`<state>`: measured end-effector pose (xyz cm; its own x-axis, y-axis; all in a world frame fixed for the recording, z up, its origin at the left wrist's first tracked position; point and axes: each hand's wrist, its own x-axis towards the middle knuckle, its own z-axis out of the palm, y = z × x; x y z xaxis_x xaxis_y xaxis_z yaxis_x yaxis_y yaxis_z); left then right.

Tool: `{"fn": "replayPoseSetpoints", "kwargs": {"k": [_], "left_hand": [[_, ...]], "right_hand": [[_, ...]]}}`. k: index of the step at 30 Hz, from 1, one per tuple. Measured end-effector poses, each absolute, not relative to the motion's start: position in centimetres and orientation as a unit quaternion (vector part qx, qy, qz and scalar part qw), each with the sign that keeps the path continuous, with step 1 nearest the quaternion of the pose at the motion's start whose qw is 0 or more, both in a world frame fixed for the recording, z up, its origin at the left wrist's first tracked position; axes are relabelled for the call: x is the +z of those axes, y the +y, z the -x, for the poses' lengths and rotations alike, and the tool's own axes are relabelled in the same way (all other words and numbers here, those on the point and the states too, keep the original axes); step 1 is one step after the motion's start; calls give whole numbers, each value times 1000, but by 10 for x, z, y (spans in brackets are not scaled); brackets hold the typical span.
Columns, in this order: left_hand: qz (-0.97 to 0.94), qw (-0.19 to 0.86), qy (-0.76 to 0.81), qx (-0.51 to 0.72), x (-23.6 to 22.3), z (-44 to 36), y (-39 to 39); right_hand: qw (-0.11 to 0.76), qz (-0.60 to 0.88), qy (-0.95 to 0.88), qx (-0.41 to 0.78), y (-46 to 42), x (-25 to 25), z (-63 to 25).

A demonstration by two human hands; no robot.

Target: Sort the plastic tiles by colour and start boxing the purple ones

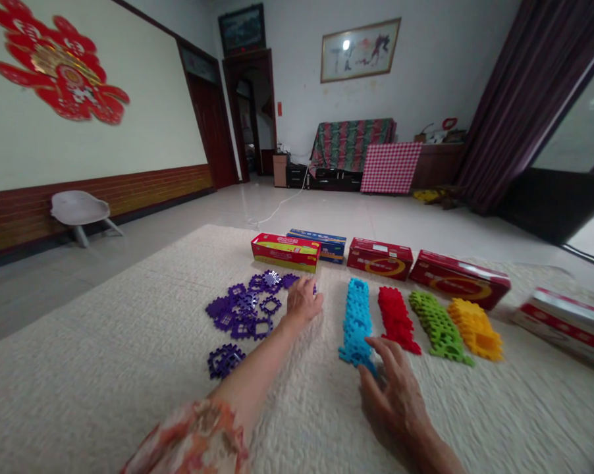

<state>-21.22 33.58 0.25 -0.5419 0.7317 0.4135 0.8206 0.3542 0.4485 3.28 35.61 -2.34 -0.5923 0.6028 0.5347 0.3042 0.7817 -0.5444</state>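
Note:
My left hand [304, 300] is closed, its fingers curled downward just beyond the loose purple pieces. A purple toothed building piece [315, 289] peeks out at its fingertips, mostly hidden by the hand. Many loose purple pieces [247, 303] lie scattered to its left, and a small purple cluster [226, 360] sits nearer me. My right hand [398, 388] is open, thumb and fingers apart, at the near end of an overlapping row of light blue pieces [359, 316]. Whether its fingertips touch the row I cannot tell.
Rows of red [396, 316], green [438, 326] and yellow pieces [475, 328] lie to the right. Behind stand a red-yellow box [286, 252], a blue box [326, 245] and two dark red boxes [380, 258]. A white-red box [568, 322] is at far right, on the cream mat [104, 368].

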Motion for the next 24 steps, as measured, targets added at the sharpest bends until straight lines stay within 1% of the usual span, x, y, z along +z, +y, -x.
{"fn": "replayPoseSetpoints", "kwargs": {"k": [5,8,17,21,24], "left_hand": [[444,37,-883,-150,1,248,367],[457,32,-882,-106,-5,255,367],[492,47,-863,-106,-5,249,310],[515,33,-850,-106,7,255,290],[499,58,-852,-148,20,276,287]], "right_hand": [[374,254,-869,200,357,-23,-33],[372,249,-870,205,356,-21,-33],[374,236,-872,209,356,-20,-33],[378,233,-872,205,358,-21,-32],[380,237,-870,205,358,-22,-33]]}}
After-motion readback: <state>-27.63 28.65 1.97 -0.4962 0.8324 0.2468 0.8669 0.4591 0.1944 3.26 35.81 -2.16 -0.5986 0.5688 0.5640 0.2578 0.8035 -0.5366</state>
